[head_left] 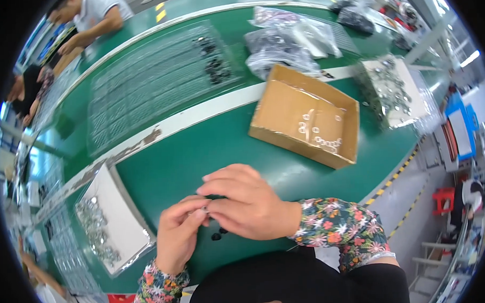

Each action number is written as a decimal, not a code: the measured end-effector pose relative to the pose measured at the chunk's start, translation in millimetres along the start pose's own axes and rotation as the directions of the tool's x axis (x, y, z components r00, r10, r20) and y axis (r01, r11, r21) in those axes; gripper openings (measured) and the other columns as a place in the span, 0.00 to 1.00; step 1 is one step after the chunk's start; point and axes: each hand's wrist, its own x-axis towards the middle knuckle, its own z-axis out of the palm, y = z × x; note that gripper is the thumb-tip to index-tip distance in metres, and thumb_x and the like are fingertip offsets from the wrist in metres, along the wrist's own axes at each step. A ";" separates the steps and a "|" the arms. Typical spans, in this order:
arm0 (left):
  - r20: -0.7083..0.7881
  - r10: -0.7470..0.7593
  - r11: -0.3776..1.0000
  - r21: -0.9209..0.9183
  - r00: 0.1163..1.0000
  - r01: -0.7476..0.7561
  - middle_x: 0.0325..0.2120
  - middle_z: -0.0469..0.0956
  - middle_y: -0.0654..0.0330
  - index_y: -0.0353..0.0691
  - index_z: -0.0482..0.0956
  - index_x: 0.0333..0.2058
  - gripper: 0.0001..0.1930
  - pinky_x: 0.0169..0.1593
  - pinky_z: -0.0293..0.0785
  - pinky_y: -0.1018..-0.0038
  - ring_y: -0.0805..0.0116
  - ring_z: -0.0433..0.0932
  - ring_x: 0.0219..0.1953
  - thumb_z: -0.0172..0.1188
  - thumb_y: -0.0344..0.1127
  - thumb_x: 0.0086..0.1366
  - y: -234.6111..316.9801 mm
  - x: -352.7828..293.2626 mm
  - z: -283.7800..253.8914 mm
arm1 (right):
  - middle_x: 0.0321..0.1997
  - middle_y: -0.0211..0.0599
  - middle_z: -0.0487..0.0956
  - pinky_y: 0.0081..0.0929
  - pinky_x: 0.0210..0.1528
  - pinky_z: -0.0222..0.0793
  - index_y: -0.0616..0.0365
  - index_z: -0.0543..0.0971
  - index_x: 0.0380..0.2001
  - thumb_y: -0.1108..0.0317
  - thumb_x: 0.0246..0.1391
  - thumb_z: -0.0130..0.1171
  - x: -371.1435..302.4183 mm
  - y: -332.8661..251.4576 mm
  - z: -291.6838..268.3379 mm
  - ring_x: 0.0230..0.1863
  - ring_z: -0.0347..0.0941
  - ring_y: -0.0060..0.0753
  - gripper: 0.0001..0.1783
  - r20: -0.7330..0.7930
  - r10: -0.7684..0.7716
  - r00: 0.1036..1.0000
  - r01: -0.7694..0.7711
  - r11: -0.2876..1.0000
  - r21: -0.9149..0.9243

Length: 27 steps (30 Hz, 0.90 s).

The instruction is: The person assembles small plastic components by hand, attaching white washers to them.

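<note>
Your left hand (175,226) and right hand (251,204) pinch a small part (206,210), mostly hidden; black pieces (216,237) lie near, a cardboard box (285,139) beyond, a tray (116,209) leftward.

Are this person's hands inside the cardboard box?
No, the left hand and right hand meet over the green table, nearer the person than the cardboard box.

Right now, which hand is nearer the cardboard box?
The right. The right hand is on the near side of the box, a little left of it; the left hand is farther off, beyond the right hand to the left.
</note>
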 end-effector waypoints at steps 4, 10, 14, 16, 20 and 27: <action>-0.034 -0.031 0.999 -0.024 0.999 0.030 0.33 0.76 0.57 0.31 0.75 0.40 0.10 0.34 0.69 0.79 0.71 0.74 0.32 0.53 0.24 0.59 1.0 -6.7 -2.6 | 0.43 0.37 0.72 0.39 0.45 0.65 0.58 0.75 0.26 0.76 0.34 0.63 2.2 -2.3 6.2 0.45 0.71 0.41 0.11 -0.046 -0.007 0.999 0.008 1.000 0.010; -0.007 -0.088 0.987 -0.135 0.996 0.086 0.31 0.76 0.58 0.34 0.72 0.37 0.07 0.35 0.71 0.79 0.73 0.75 0.33 0.53 0.25 0.60 -0.8 1.4 3.0 | 0.40 0.34 0.73 0.38 0.44 0.65 0.57 0.74 0.23 0.78 0.33 0.61 1.0 0.1 2.4 0.44 0.71 0.40 0.09 -0.029 0.073 0.997 -0.073 0.997 -0.018; 0.006 -0.104 0.982 -0.157 0.995 0.104 0.30 0.76 0.59 0.34 0.73 0.36 0.05 0.34 0.72 0.80 0.73 0.76 0.32 0.54 0.26 0.60 -1.3 1.4 1.8 | 0.41 0.34 0.74 0.36 0.43 0.65 0.57 0.74 0.22 0.79 0.32 0.61 1.2 0.1 1.6 0.44 0.71 0.39 0.09 0.002 0.108 0.994 -0.108 0.994 0.021; 0.013 -0.112 0.980 -0.165 0.994 0.113 0.30 0.77 0.59 0.34 0.73 0.36 0.05 0.34 0.72 0.80 0.73 0.76 0.32 0.54 0.27 0.61 -2.0 1.1 0.2 | 0.41 0.34 0.74 0.36 0.43 0.65 0.57 0.74 0.22 0.79 0.33 0.61 1.4 0.2 2.3 0.44 0.71 0.39 0.09 0.011 0.114 0.993 -0.114 0.993 0.030; 0.014 -0.105 0.984 -0.142 0.994 0.106 0.30 0.77 0.59 0.35 0.73 0.34 0.04 0.33 0.72 0.80 0.73 0.76 0.31 0.55 0.27 0.60 -2.3 0.9 -1.8 | 0.41 0.34 0.74 0.35 0.43 0.65 0.58 0.74 0.22 0.79 0.34 0.60 2.3 -0.8 1.6 0.44 0.71 0.39 0.08 0.034 0.152 0.988 -0.154 0.986 0.057; 0.005 -0.116 0.986 -0.118 0.993 0.116 0.28 0.77 0.59 0.34 0.74 0.33 0.04 0.33 0.72 0.80 0.74 0.76 0.30 0.56 0.27 0.60 -1.7 2.8 0.1 | 0.42 0.34 0.74 0.36 0.44 0.65 0.57 0.75 0.21 0.78 0.35 0.60 2.7 -0.3 -2.6 0.43 0.71 0.39 0.06 0.108 0.311 0.944 -0.328 0.916 0.232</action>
